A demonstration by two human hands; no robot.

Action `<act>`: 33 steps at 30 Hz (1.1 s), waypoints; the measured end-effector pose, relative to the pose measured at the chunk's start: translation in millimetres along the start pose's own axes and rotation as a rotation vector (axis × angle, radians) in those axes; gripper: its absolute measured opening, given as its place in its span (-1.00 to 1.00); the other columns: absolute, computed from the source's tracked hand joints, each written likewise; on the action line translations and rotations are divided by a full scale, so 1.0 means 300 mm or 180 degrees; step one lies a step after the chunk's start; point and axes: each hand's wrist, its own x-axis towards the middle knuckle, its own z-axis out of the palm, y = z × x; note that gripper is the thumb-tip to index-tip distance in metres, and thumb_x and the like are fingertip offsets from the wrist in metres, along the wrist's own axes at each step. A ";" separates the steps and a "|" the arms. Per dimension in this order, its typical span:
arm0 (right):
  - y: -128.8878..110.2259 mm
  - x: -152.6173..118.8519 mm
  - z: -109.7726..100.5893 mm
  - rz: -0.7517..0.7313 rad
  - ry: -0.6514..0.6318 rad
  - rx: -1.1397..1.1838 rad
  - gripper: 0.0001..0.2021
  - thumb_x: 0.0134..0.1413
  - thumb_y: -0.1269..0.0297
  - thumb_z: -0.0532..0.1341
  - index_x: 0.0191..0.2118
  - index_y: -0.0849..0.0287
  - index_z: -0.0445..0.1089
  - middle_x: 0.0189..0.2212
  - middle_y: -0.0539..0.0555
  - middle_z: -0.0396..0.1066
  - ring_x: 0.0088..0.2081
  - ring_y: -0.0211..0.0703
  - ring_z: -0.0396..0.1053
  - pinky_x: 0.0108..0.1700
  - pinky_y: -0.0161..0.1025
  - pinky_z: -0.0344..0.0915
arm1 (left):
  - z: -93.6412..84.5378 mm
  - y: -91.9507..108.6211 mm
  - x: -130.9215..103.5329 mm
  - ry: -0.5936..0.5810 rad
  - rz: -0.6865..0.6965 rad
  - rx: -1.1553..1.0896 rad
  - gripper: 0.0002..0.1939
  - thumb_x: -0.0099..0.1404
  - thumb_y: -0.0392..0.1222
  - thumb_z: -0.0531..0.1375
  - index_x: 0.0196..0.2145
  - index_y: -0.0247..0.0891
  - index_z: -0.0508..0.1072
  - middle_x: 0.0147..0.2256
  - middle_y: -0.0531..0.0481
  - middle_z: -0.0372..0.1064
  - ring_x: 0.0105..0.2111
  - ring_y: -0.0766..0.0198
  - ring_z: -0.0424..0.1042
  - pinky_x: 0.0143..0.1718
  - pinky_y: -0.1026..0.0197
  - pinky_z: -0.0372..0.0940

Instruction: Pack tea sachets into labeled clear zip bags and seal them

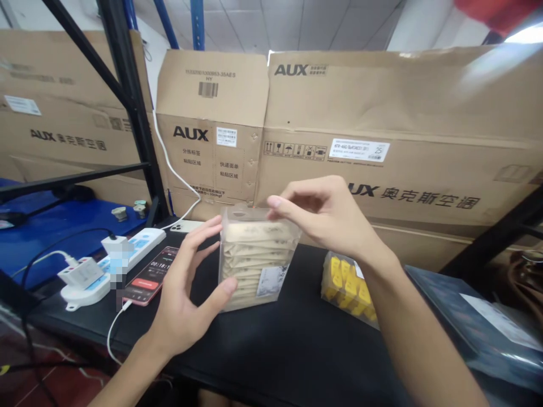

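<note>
The left hand [186, 294] is cupping the clear plastic box of beige sachets [254, 260], fingers spread apart; the right hand [326, 217] is pinching its top edge with fingers together.

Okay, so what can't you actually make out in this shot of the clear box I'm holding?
Head view only:
- Clear box: lower left corner covered by the left hand; label print too small to read.
- Box top: partly hidden under the right hand, so whether it is open or closed cannot be told.
- Bag of yellow packets: right part behind the right forearm.
- Power strip: one patch is blurred.
</note>
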 end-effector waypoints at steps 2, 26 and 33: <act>0.021 -0.036 0.005 0.0253 0.0076 0.0004 -0.79 0.23 0.14 0.42 -0.35 0.16 0.65 -0.43 0.04 0.64 -0.38 -0.14 0.55 -0.31 -0.25 0.43 | -0.002 -0.019 0.019 -0.0096 0.0059 0.0162 -0.38 0.37 -0.21 0.35 0.34 0.04 0.38 0.28 -0.11 0.40 0.32 -0.10 0.32 0.34 -0.12 0.23; 0.225 -0.055 -0.059 0.0318 0.1337 0.0605 -0.85 0.01 0.18 0.54 -0.37 0.10 0.64 -0.37 0.08 0.63 -0.32 -0.06 0.57 -0.21 -0.07 0.63 | 0.085 -0.076 0.105 0.0104 0.0251 0.0359 -0.95 0.40 -0.20 0.33 -0.27 -0.16 0.57 0.03 -0.14 0.50 0.08 -0.02 0.47 0.13 -0.06 0.35; 0.248 -0.046 -0.053 0.0442 0.0309 0.0877 -0.80 0.09 0.10 0.51 -0.35 0.13 0.70 -0.27 0.14 0.70 -0.24 -0.09 0.58 -0.15 -0.17 0.52 | 0.071 -0.066 0.138 -0.0259 0.0199 0.0481 -0.67 0.43 -0.18 0.27 0.12 -0.13 0.56 0.18 -0.13 0.46 0.25 -0.06 0.38 0.30 -0.11 0.21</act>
